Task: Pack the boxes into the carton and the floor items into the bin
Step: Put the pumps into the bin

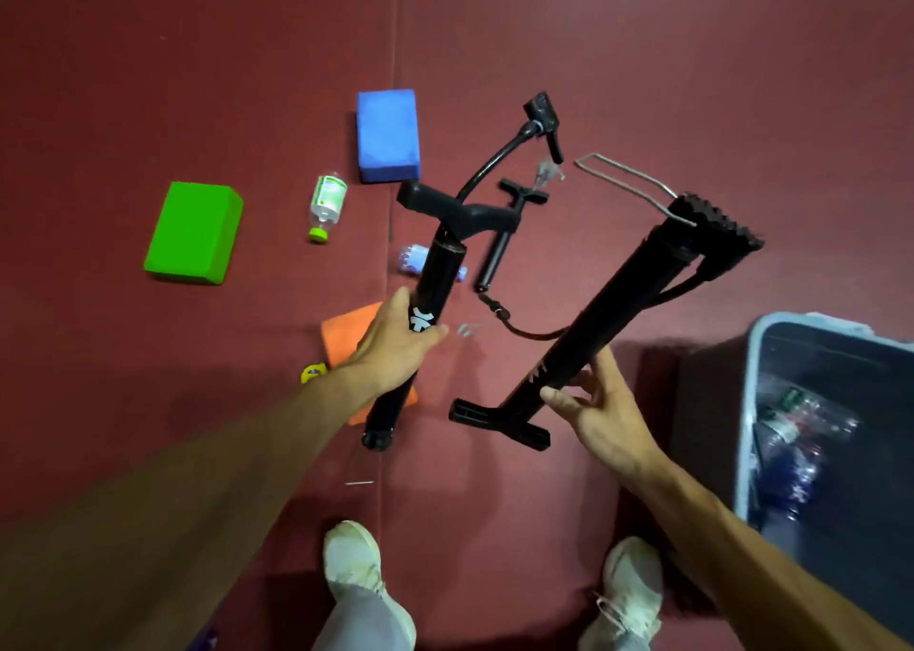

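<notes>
My left hand (395, 344) grips the barrel of a black floor pump (437, 274), held above the red floor with its T-handle pointing away from me. My right hand (601, 413) holds a second black pump (608, 304) by its barrel near the T-handle, with the ridged foot and wire bracket at the far end. A grey bin (771, 354) stands at the right with plastic bottles inside. On the floor lie a blue foam block (388, 136), a green foam block (195, 232), an orange block (346, 336), a clear bottle (326, 205) and a small hand pump (504, 235).
A purple-capped bottle (413, 257) lies half hidden behind the left pump. A yellow item (312, 372) shows beside my left wrist. My feet in white shoes (353, 566) stand at the bottom edge. The red floor mat stretches away to the left and far side.
</notes>
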Action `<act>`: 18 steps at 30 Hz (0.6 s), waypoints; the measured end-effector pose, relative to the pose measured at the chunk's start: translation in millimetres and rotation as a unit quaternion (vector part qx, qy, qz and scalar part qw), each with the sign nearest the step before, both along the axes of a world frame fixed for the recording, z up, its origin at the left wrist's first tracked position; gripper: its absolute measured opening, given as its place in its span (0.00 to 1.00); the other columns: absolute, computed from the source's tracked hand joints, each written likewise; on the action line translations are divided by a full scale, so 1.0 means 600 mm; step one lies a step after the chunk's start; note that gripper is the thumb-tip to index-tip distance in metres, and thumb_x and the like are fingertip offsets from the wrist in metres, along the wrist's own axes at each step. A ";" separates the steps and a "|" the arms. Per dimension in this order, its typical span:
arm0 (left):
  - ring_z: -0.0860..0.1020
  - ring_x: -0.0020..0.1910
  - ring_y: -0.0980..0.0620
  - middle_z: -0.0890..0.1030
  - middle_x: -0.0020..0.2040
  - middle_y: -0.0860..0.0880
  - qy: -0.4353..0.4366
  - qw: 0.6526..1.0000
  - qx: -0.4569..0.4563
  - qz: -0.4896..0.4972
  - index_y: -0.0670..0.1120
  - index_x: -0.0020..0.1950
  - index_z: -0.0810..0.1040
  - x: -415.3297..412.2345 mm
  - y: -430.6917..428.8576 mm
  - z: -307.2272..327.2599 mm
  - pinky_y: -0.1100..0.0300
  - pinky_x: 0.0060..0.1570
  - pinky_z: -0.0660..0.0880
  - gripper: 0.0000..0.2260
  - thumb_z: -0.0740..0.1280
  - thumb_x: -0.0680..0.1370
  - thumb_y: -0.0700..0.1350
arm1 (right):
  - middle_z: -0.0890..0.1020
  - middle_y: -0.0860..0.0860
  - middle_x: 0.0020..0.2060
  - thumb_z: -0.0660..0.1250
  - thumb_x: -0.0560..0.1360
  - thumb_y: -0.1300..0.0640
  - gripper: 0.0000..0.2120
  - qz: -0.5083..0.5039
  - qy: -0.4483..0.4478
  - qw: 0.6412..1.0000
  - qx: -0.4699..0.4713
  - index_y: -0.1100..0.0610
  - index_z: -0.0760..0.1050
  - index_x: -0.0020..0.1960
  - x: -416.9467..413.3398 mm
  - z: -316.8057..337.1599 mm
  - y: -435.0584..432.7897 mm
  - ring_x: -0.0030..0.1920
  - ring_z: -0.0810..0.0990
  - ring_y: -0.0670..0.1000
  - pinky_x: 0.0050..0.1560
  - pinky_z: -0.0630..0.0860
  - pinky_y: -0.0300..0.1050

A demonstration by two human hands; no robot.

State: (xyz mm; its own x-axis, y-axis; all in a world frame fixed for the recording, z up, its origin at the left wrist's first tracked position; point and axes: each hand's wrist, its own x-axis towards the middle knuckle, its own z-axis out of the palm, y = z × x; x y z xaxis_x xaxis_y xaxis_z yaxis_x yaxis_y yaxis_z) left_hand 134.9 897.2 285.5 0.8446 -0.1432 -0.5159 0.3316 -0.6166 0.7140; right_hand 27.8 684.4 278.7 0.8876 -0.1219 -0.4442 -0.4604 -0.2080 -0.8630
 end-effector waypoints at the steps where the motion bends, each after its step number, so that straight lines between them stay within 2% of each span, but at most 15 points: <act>1: 0.74 0.45 0.52 0.75 0.45 0.52 -0.004 1.000 -0.007 -0.011 0.46 0.54 0.71 -0.006 -0.038 0.013 0.67 0.38 0.69 0.10 0.68 0.76 0.45 | 0.78 0.37 0.50 0.69 0.73 0.67 0.29 -0.009 -0.004 1.000 0.010 0.40 0.66 0.63 -0.014 0.014 -0.035 0.56 0.77 0.46 0.54 0.75 0.40; 3: 0.76 0.49 0.51 0.77 0.50 0.50 -0.003 0.999 -0.021 -0.037 0.46 0.57 0.71 -0.014 -0.120 0.035 0.60 0.45 0.71 0.12 0.68 0.76 0.46 | 0.79 0.40 0.51 0.69 0.72 0.69 0.31 -0.028 -0.019 0.999 0.027 0.45 0.65 0.68 -0.038 0.045 -0.106 0.57 0.77 0.46 0.56 0.76 0.42; 5: 0.76 0.51 0.51 0.77 0.52 0.49 -0.005 0.998 -0.027 -0.063 0.45 0.59 0.71 -0.025 -0.205 0.052 0.59 0.50 0.71 0.15 0.69 0.76 0.46 | 0.79 0.37 0.51 0.68 0.72 0.71 0.31 -0.046 -0.033 0.998 0.042 0.48 0.65 0.68 -0.068 0.072 -0.178 0.56 0.78 0.44 0.56 0.77 0.41; 8: 0.76 0.47 0.52 0.77 0.48 0.51 -0.008 0.994 -0.034 -0.107 0.46 0.56 0.70 -0.051 -0.332 0.067 0.61 0.43 0.70 0.13 0.69 0.75 0.46 | 0.80 0.40 0.50 0.66 0.73 0.73 0.26 -0.105 -0.044 0.992 0.053 0.48 0.69 0.62 -0.127 0.104 -0.293 0.54 0.79 0.41 0.53 0.75 0.34; 10: 0.76 0.48 0.51 0.77 0.49 0.50 0.010 0.989 -0.039 -0.141 0.47 0.57 0.70 -0.076 -0.418 0.073 0.62 0.43 0.71 0.13 0.69 0.75 0.48 | 0.81 0.40 0.49 0.65 0.74 0.72 0.22 -0.146 -0.031 0.988 0.042 0.48 0.70 0.58 -0.174 0.115 -0.375 0.52 0.80 0.39 0.50 0.75 0.31; 12: 0.77 0.49 0.51 0.77 0.49 0.51 0.035 0.983 -0.046 -0.172 0.47 0.57 0.70 -0.111 -0.506 0.075 0.60 0.44 0.71 0.14 0.69 0.75 0.49 | 0.82 0.40 0.46 0.65 0.75 0.70 0.18 -0.176 -0.007 0.984 0.008 0.50 0.70 0.55 -0.227 0.117 -0.458 0.49 0.81 0.39 0.46 0.77 0.33; 14: 0.77 0.48 0.51 0.77 0.48 0.52 0.053 0.977 -0.051 -0.199 0.47 0.57 0.70 -0.150 -0.590 0.071 0.59 0.45 0.72 0.15 0.69 0.75 0.51 | 0.81 0.43 0.46 0.66 0.75 0.68 0.15 -0.194 0.019 0.980 -0.037 0.51 0.70 0.54 -0.277 0.105 -0.533 0.47 0.81 0.44 0.44 0.77 0.37; 18: 0.78 0.52 0.50 0.79 0.53 0.49 0.106 0.970 -0.064 -0.207 0.46 0.58 0.72 -0.237 -0.715 0.029 0.57 0.53 0.73 0.18 0.71 0.74 0.52 | 0.80 0.41 0.48 0.70 0.73 0.60 0.18 -0.178 0.092 0.967 -0.157 0.50 0.66 0.57 -0.357 0.049 -0.632 0.52 0.80 0.46 0.55 0.75 0.45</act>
